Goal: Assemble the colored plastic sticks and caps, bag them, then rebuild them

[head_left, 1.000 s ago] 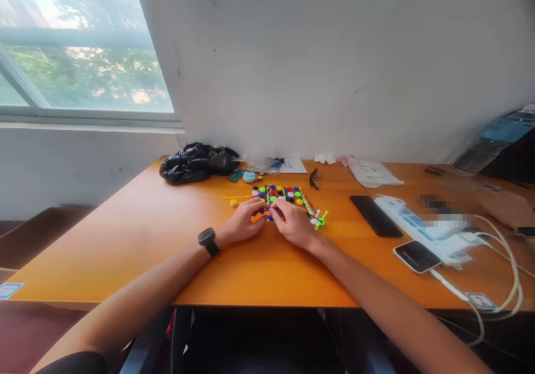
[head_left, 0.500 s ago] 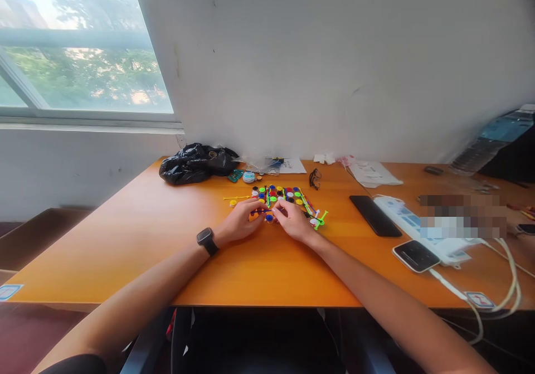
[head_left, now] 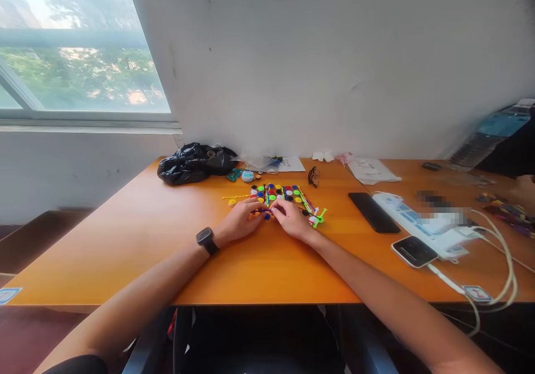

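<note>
Small coloured plastic discs and thin rods [head_left: 284,194] lie in a cluster on the orange table [head_left: 137,240]. My left hand [head_left: 241,219], with a black watch on its wrist, and my right hand [head_left: 292,218] meet fingertip to fingertip at the cluster's near edge. Both hands' fingers are pinched round small coloured pieces [head_left: 267,213] between them; I cannot make out exactly which pieces each one grips. A green rod piece [head_left: 319,217] sticks out just right of my right hand.
A black plastic bag [head_left: 190,163] lies at the back left, papers [head_left: 370,170] at the back. A dark phone [head_left: 374,212], a white power strip [head_left: 422,223] with cables and a second phone [head_left: 413,251] are on the right. Another person's hand [head_left: 524,190] shows at the far right.
My hands stay pinched together at the pieces, with only slight finger shifts. The view has drifted a little. The other person's hand at the right has moved further right.
</note>
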The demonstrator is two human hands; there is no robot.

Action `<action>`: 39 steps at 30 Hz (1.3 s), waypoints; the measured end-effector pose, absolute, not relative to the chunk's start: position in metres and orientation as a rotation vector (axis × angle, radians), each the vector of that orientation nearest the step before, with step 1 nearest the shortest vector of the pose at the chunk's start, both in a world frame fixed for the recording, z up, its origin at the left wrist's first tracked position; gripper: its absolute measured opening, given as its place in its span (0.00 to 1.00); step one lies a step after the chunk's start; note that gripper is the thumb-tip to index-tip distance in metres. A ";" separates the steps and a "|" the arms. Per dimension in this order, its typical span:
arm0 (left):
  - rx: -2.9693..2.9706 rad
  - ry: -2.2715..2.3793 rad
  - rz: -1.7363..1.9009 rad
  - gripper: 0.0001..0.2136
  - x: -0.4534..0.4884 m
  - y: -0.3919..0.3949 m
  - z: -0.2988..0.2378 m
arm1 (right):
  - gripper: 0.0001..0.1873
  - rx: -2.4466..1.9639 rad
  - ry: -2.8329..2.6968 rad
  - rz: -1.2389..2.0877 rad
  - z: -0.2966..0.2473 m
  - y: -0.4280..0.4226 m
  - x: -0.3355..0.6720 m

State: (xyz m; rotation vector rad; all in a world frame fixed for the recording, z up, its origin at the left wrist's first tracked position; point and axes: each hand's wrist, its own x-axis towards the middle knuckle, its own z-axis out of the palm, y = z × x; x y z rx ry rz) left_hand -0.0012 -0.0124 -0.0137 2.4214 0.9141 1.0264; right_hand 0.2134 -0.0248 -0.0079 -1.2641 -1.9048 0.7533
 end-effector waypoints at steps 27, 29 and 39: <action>2.445 1.042 0.961 0.10 -0.003 -0.011 -0.011 | 0.08 -1.242 -1.879 0.691 -0.010 -0.024 0.213; 2.452 1.052 0.962 0.10 -0.003 -0.011 -0.012 | 0.08 -1.259 -1.880 0.689 -0.009 -0.024 0.213; 2.460 1.081 0.985 0.11 -0.003 -0.012 -0.011 | 0.10 -1.227 -1.864 0.629 -0.009 -0.024 0.214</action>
